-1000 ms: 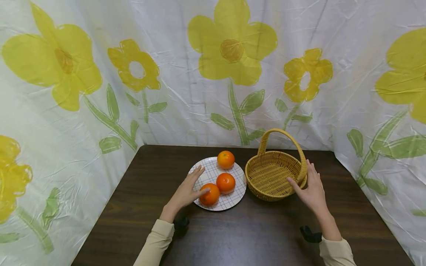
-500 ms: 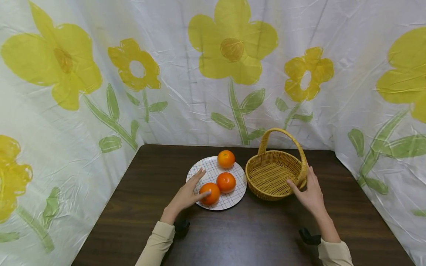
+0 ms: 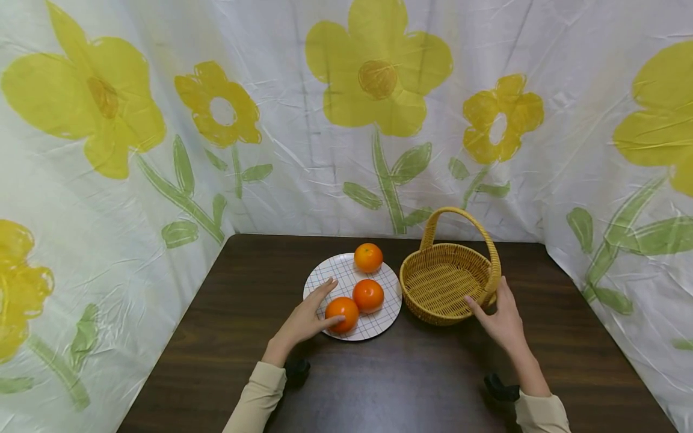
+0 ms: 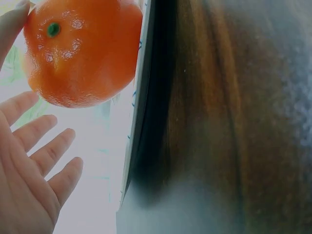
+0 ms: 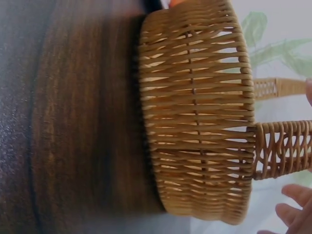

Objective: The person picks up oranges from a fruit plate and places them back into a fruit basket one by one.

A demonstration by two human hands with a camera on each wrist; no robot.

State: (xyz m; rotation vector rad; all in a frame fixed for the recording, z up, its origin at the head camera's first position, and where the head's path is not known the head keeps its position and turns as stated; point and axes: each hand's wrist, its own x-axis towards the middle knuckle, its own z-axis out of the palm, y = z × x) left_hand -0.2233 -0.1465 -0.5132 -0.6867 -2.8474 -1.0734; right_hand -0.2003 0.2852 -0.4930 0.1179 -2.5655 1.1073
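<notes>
My left hand (image 3: 304, 314) reaches around the nearest orange (image 3: 342, 315) on a white plate with a blue grid (image 3: 387, 322). In the left wrist view the thumb (image 4: 13, 29) and index fingertip are right at the sides of that orange (image 4: 92, 53), the other fingers loosely spread. Two more oranges lie on the plate, one in the middle (image 3: 368, 296) and one at the back (image 3: 368, 258). To the right stands a wicker basket (image 3: 428, 313) with a tall handle and nothing inside. My right hand (image 3: 503, 319) is spread beside its handle (image 5: 282, 148), fingers behind it, thumb in front.
Plate and basket stand side by side near the back of a dark wooden table (image 3: 390, 385). A white curtain printed with yellow flowers (image 3: 292, 156) hangs behind and at both sides. Dark wrist cameras (image 3: 500, 388) sit under both wrists.
My left hand has edged closer to the nearest orange, its thumb now lower across the front. The right hand has drawn slightly back toward me along the basket. Plate, oranges and basket stay put.
</notes>
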